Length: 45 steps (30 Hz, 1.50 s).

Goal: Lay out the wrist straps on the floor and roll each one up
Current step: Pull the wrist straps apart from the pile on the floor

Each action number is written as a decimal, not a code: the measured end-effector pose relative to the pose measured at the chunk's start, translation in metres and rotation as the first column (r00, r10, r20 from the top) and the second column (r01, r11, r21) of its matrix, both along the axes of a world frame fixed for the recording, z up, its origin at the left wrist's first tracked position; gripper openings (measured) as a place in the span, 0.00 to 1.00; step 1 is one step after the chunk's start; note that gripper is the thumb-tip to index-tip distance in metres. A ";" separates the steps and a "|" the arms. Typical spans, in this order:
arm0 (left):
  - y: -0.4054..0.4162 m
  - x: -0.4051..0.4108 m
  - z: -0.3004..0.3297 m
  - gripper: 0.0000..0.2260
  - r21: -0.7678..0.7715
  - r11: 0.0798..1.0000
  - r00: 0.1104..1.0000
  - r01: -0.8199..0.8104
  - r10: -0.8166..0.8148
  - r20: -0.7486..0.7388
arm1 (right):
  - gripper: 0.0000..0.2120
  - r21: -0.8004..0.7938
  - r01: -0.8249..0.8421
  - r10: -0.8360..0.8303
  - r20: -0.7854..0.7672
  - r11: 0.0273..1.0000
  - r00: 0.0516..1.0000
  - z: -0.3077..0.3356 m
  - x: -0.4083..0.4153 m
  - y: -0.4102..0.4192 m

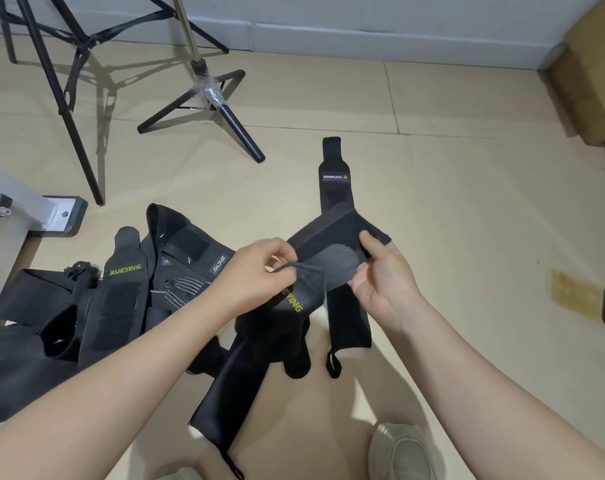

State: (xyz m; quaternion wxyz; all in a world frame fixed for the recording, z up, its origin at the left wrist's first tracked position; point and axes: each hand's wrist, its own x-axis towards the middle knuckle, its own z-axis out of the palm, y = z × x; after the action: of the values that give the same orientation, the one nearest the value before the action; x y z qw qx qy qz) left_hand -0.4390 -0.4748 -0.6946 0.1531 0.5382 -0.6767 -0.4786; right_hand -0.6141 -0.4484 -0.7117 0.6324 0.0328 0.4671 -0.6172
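A grey-and-black wrist strap (332,233) hangs in the air between my hands, folded over, its labelled far end reaching toward the wall. My right hand (380,282) grips its folded part, thumb on top. My left hand (259,271) pinches a thin grey edge of the same strap. Below my hands hangs a black strap with yellow lettering (259,344), its thumb loop dangling at the bottom. A further black strap end (349,320) with a loop hangs under my right hand.
A heap of several black straps (121,289) lies on the tan floor (467,220) to the left. Tripod legs (221,109) and a black stand (62,98) are behind. A cardboard box (592,74) sits far right. My shoe (401,452) is at the bottom.
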 end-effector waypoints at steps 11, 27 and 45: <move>0.015 -0.030 0.003 0.14 -0.122 0.933 0.883 0.339 -0.271 0.384 | 0.16 0.258 -0.060 0.101 -0.148 0.964 0.984 -0.014 0.010 0.007; 0.014 -0.045 -0.009 0.06 -0.636 0.687 0.909 0.350 -0.413 0.054 | 0.12 0.243 0.206 -0.060 -0.498 0.948 0.865 -0.025 -0.027 -0.004; 0.005 -0.109 0.023 0.09 0.286 0.958 0.851 0.003 0.148 -0.505 | 0.15 -0.208 -0.067 -0.004 -0.324 0.976 0.946 0.057 -0.114 0.051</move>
State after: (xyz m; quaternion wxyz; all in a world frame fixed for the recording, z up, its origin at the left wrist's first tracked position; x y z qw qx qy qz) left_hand -0.5476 -0.4696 -0.6719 0.2722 0.4299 -0.5155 -0.6895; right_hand -0.7280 -0.3973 -0.6543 0.5573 -0.1449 0.4946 -0.6510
